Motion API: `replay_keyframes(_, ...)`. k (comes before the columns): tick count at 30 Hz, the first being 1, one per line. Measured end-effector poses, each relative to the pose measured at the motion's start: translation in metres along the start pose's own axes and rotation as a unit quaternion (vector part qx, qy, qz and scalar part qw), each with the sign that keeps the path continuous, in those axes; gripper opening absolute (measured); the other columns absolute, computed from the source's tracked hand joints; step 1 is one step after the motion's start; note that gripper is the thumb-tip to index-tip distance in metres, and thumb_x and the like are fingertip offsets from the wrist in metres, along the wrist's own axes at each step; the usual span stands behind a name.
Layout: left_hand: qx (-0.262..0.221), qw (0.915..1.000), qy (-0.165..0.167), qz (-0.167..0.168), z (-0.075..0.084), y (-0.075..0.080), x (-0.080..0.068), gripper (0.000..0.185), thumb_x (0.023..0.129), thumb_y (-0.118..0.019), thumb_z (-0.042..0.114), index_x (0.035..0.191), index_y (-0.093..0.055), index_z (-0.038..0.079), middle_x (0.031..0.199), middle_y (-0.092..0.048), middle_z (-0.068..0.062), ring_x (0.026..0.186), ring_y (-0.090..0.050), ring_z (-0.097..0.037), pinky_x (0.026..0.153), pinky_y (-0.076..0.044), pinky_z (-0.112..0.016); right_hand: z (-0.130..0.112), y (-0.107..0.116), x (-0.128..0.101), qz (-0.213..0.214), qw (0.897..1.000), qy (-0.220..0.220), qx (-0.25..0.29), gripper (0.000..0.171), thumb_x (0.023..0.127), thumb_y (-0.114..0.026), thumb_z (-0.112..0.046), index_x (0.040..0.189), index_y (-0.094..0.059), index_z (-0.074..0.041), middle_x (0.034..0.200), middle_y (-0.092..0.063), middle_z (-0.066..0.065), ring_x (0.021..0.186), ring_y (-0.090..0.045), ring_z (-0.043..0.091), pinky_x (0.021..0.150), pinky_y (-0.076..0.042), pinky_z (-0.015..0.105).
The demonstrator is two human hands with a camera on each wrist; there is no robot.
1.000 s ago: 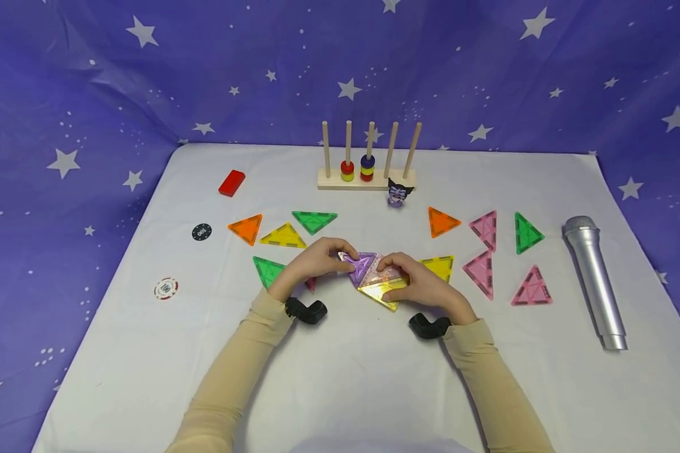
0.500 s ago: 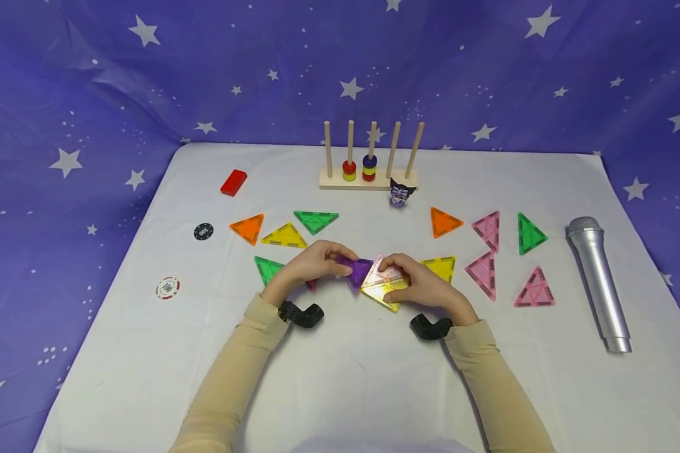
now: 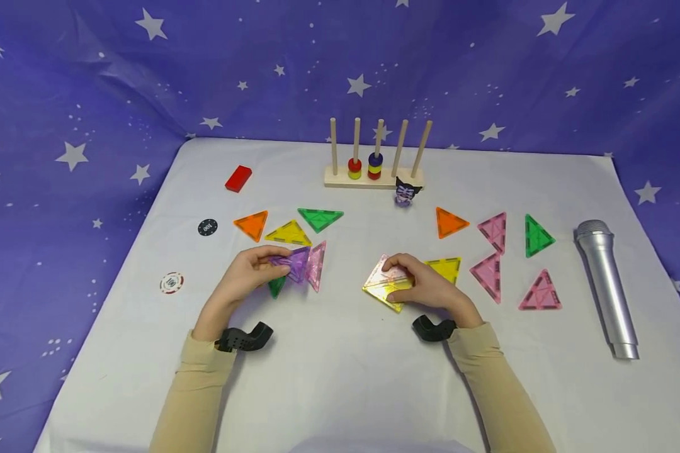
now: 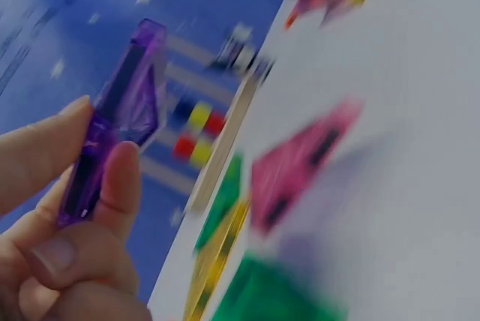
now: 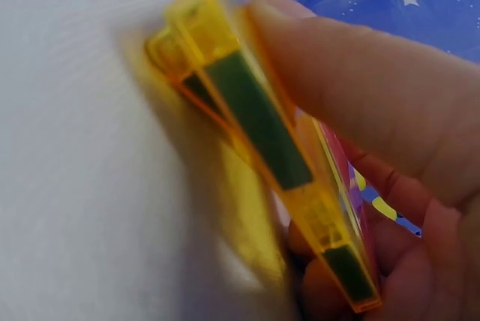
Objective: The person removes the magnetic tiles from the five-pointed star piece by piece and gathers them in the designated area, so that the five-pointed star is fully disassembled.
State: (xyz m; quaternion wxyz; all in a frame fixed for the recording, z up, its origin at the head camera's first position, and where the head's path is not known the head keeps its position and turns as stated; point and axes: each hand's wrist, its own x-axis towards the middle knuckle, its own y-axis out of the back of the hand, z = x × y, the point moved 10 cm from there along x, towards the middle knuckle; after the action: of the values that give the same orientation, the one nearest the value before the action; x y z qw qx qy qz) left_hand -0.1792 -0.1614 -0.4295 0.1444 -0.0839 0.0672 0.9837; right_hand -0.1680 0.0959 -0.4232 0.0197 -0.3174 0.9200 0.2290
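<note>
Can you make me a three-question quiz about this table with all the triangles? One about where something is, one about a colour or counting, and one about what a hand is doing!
1. Where is the microphone?
A. far right of the table
B. next to the red block
C. in the left hand

2. How many pegs has the peg stand?
A. three
B. five
C. seven

3. What is the left hand doing?
A. lying flat
B. pinching a purple triangle
C. holding a poker chip

Answers:
1 A, it lies by the right edge.
2 B, five upright pegs show.
3 B, the fingers pinch it, raised off the table.
</note>
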Motion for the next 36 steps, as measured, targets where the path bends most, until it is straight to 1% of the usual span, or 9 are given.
replay_keyframes(3, 0.005, 0.9990, 0.023, 0.038, -0.011, 0.030, -0.018, 0.035, 0.082, -0.068, 0.012, 0.111, -0.058, -0.004, 0.067, -0.057, 0.001, 0.047, -0.036, -0.007, 0.043, -0.023, -0.033, -0.001, -0.001, 0.000, -0.001, 1.000, -0.005, -0.001, 0.041, 0.077, -0.070, -0.003, 0.112, -0.047, 0.000, 0.129, -0.040, 0.018, 0.112, -0.038, 0.032, 0.097, -0.027, 0.046)
replay_keyframes(6, 0.015, 0.9970, 0.036, 0.066, -0.019, 0.055, -0.031, 0.038, 0.081, -0.068, 0.013, 0.113, -0.057, -0.004, 0.069, -0.058, 0.004, 0.049, -0.038, -0.006, 0.043, -0.024, -0.031, -0.001, -0.002, 0.001, 0.000, 1.000, -0.008, 0.000, 0.042, 0.077, -0.070, -0.002, 0.112, -0.047, 0.000, 0.129, -0.039, 0.018, 0.113, -0.037, 0.032, 0.097, -0.027, 0.047)
replay_keyframes(13, 0.021, 0.9943, 0.054, 0.089, -0.033, 0.081, -0.039, 0.037, 0.083, -0.065, 0.008, 0.113, -0.052, -0.011, 0.063, -0.052, 0.007, 0.046, -0.033, -0.004, 0.041, -0.024, -0.027, 0.001, 0.000, -0.002, 0.001, 1.000, -0.012, 0.004, 0.042, 0.077, -0.070, -0.001, 0.112, -0.047, 0.001, 0.128, -0.039, 0.019, 0.111, -0.038, 0.033, 0.095, -0.029, 0.046)
replay_keyframes(16, 0.045, 0.9915, 0.074, 0.097, -0.041, 0.086, -0.040, 0.036, 0.083, -0.065, 0.008, 0.112, -0.052, -0.010, 0.065, -0.050, 0.006, 0.047, -0.033, -0.003, 0.042, -0.026, -0.024, 0.001, 0.000, -0.002, 0.002, 1.000, -0.014, 0.005, 0.042, 0.077, -0.070, -0.001, 0.112, -0.047, 0.000, 0.128, -0.040, 0.018, 0.111, -0.038, 0.033, 0.095, -0.029, 0.046)
replay_keyframes(20, 0.111, 0.9833, 0.095, 0.109, -0.046, 0.090, -0.041, 0.034, 0.082, -0.067, 0.011, 0.110, -0.056, -0.004, 0.071, -0.048, 0.001, 0.056, -0.037, -0.006, 0.049, -0.033, -0.021, 0.000, -0.001, 0.000, -0.001, 1.000, -0.011, 0.003, 0.043, 0.077, -0.070, -0.001, 0.113, -0.047, 0.001, 0.128, -0.040, 0.019, 0.111, -0.038, 0.033, 0.094, -0.029, 0.046)
replay_keyframes(25, 0.199, 0.9704, 0.088, 0.104, -0.040, 0.089, -0.042, 0.029, 0.082, -0.068, 0.016, 0.106, -0.062, 0.000, 0.098, -0.057, -0.014, 0.077, -0.045, -0.018, 0.066, -0.037, -0.027, -0.002, -0.002, 0.000, -0.004, 1.000, -0.005, 0.005, 0.043, 0.077, -0.069, -0.001, 0.113, -0.046, 0.001, 0.129, -0.039, 0.020, 0.111, -0.038, 0.033, 0.094, -0.029, 0.046)
replay_keyframes(28, 0.247, 0.9598, 0.082, 0.106, -0.033, 0.088, -0.045, 0.029, 0.082, -0.068, 0.021, 0.104, -0.065, 0.002, 0.106, -0.059, -0.016, 0.083, -0.046, -0.023, 0.070, -0.036, -0.031, -0.001, -0.002, 0.000, -0.003, 1.000, -0.005, 0.004, 0.043, 0.077, -0.069, -0.001, 0.113, -0.046, 0.001, 0.130, -0.039, 0.020, 0.112, -0.037, 0.033, 0.096, -0.028, 0.047)
replay_keyframes(32, 0.288, 0.9480, 0.082, 0.108, -0.026, 0.086, -0.047, 0.029, 0.082, -0.068, 0.025, 0.102, -0.069, 0.004, 0.087, -0.060, -0.012, 0.073, -0.043, -0.020, 0.063, -0.034, -0.030, 0.000, -0.002, 0.000, -0.004, 1.000, -0.006, 0.002, 0.043, 0.077, -0.069, -0.001, 0.114, -0.046, 0.000, 0.130, -0.038, 0.020, 0.113, -0.037, 0.033, 0.097, -0.026, 0.047)
replay_keyframes(36, 0.290, 0.9476, 0.095, 0.095, -0.027, 0.084, -0.047, 0.030, 0.081, -0.069, 0.026, 0.101, -0.070, 0.005, 0.064, -0.049, -0.003, 0.058, -0.040, -0.017, 0.052, -0.032, -0.027, 0.003, -0.003, 0.001, -0.008, 1.000, 0.004, 0.010, 0.042, 0.078, -0.068, 0.000, 0.114, -0.045, 0.001, 0.129, -0.038, 0.019, 0.115, -0.035, 0.034, 0.098, -0.026, 0.048)
